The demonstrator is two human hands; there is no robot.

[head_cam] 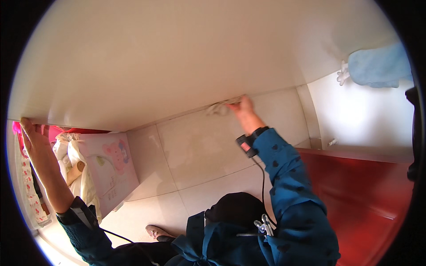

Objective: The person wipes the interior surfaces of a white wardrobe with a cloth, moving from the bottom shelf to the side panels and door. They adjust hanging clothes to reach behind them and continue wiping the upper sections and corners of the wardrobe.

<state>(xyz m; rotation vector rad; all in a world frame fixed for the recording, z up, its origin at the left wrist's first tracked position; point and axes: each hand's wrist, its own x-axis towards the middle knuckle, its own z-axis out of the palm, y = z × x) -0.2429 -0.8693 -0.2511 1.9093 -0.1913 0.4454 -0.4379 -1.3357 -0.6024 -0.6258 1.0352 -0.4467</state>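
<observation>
A large, smooth, pale panel (159, 60) fills the upper part of the head view. My right hand (243, 108) is low beside its bottom edge, just above the tiled floor. It holds a crumpled pale cloth (218, 109), blurred, against that edge. My left hand (35, 136) is far to the left and touches the panel's left edge. Its fingers are partly hidden there, so I cannot tell whether they wrap round it. Both wrists carry a dark strapped device with a cable.
Left of me stand a pink printed box (109, 169) and a white bag (75, 166) with a wooden rod. A red wooden piece of furniture (356, 196) is at right. A light-blue cloth (379, 66) hangs by the white wall (359, 116). My shoe (158, 231) is on the tiles (166, 196).
</observation>
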